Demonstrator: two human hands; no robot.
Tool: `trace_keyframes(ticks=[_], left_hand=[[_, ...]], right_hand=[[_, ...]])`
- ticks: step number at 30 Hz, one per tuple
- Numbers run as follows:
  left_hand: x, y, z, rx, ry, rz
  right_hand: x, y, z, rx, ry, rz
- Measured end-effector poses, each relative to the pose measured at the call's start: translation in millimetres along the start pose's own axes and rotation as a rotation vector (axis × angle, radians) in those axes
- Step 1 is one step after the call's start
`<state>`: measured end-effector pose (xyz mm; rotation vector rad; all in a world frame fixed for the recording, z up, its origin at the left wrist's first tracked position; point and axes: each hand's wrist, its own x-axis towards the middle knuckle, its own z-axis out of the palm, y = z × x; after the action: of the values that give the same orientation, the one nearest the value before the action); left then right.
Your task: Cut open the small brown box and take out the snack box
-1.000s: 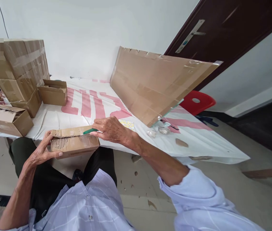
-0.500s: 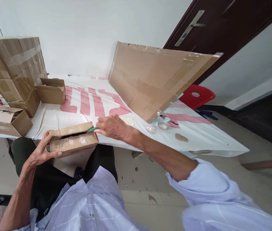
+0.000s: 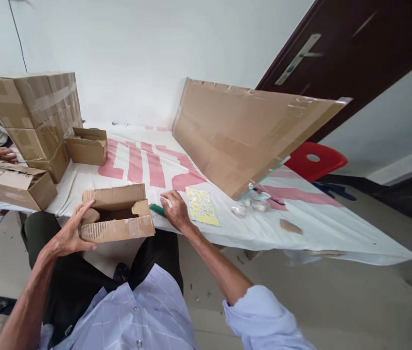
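Note:
A small cardboard box [image 3: 118,229] with its top flaps raised sits at the table's front edge, above my lap. My left hand [image 3: 68,233] grips its left end, the thumb low on the front and the fingers at the top edge. Inside, the box is dark and its contents cannot be made out. Just right of the box, a green-handled tool [image 3: 157,209], its kind unclear, lies on the cloth. Beside that tool is my right hand [image 3: 176,210], fingers loosely apart. A yellow sheet of pale stickers [image 3: 203,206] lies to the right of this hand.
A large cardboard panel [image 3: 249,136] leans at the back right. Stacked cartons [image 3: 42,112], a small open box [image 3: 88,148] and a long carton [image 3: 16,187] stand left, near another person's hand [image 3: 6,154]. Tape rolls [image 3: 260,205] and a red chair [image 3: 315,160] are right.
The box's flaps have opened. My right hand has drawn away from the box and let go of the green-handled tool on the table. My left hand keeps its hold.

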<state>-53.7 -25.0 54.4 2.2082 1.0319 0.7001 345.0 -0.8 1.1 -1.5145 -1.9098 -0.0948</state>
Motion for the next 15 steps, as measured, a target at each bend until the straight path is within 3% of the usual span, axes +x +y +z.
trace_keyframes(ticks=[3, 7, 10, 15], left_hand=[[2.9, 1.6, 0.8, 0.001, 0.016, 0.004], [4.8, 0.7, 3.5, 0.022, 0.057, 0.01], [1.8, -1.5, 6.1, 0.021, 0.077, 0.01], [-5.2, -2.8, 9.9, 0.013, 0.076, 0.004]], right_hand=[[10.6, -33.8, -13.7, 0.112, 0.033, -0.215], [20.3, -75.0, -32.8, 0.082, -0.153, -0.445], [9.0, -94.8, -38.8, 0.018, -0.242, -0.543], [-37.5, -116.0, -40.6, 0.003, -0.019, -0.649]])
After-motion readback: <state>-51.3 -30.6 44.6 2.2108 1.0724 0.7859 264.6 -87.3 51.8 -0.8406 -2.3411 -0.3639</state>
